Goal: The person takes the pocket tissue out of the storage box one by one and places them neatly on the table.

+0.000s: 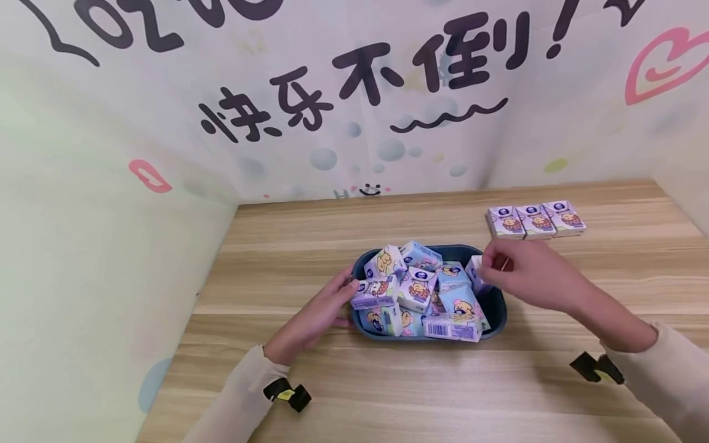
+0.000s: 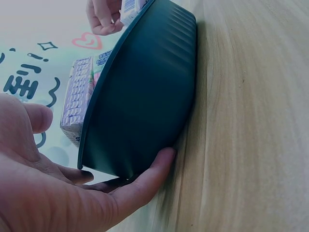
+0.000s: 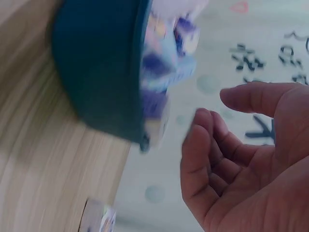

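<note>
Head view: dark tray [image 1: 498,307] heaped with small cartons [image 1: 418,289], mid-bench. Our left hand [image 1: 316,320] rests on its left rim; the left wrist view alone shows the fingers [image 2: 154,169] straight, pressed against the outer wall. Our right hand [image 1: 532,274] hovers at the right rim; its wrist view shows fingers [image 3: 203,154] loosely curled, holding nothing, though blurred. Three cartons in a row [image 1: 536,220] lie near the far right corner. Wood-grain bench [image 1: 443,387]; lettered wall behind.

Dark teal tray [image 1: 498,307], pastel blue and purple cartoon-printed packets [image 1: 418,289], light wood-grain table [image 1: 388,387]
</note>
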`<action>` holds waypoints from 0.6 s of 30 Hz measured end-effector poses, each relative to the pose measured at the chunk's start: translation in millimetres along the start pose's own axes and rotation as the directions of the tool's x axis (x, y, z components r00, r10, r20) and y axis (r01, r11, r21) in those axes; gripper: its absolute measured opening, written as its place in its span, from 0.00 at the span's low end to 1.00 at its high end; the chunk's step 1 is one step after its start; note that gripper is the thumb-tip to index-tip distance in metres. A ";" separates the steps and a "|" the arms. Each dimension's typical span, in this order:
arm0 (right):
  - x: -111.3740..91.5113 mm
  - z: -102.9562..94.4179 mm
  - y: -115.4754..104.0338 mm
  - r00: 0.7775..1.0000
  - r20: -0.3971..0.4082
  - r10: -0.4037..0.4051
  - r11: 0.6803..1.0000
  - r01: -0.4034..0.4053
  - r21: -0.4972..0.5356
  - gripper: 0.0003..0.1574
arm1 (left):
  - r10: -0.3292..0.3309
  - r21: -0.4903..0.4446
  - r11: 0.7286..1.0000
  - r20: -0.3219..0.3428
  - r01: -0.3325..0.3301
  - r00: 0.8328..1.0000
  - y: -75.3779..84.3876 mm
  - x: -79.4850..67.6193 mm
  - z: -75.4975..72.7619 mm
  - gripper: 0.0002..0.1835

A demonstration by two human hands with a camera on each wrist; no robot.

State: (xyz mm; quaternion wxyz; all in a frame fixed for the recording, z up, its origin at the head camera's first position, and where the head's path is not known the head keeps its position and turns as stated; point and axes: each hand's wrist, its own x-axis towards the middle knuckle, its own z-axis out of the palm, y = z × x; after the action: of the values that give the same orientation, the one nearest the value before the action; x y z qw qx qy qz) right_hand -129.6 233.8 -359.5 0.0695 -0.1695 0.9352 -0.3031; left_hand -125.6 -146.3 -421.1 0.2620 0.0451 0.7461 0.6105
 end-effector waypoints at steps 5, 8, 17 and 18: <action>-7.6 13.8 -17.8 0.989 0.123 -0.081 0.997 0.078 0.024 0.07 | 0.004 -0.002 1.000 -0.004 -0.004 1.000 -1.6 0.1 0.2 0.36; -11.2 21.2 -23.7 0.971 0.213 -0.103 0.994 0.095 0.051 0.09 | 0.006 -0.004 1.000 0.001 -0.006 1.000 -2.1 0.0 0.0 0.36; -11.4 32.5 -27.8 0.952 0.287 -0.103 0.993 0.081 0.088 0.16 | 0.010 0.003 1.000 -0.001 -0.010 1.000 -1.5 -0.9 -0.3 0.36; -10.8 32.9 -27.2 0.951 0.292 -0.103 0.992 0.077 0.098 0.18 | 0.010 0.003 1.000 -0.002 -0.010 1.000 -1.6 -0.8 -0.2 0.35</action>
State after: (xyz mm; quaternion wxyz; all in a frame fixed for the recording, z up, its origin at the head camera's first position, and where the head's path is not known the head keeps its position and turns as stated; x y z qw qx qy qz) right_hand -104.4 199.1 -369.6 0.2025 -0.2523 0.8916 -0.3168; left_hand -124.5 -147.2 -422.3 0.2582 0.0488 0.7470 0.6107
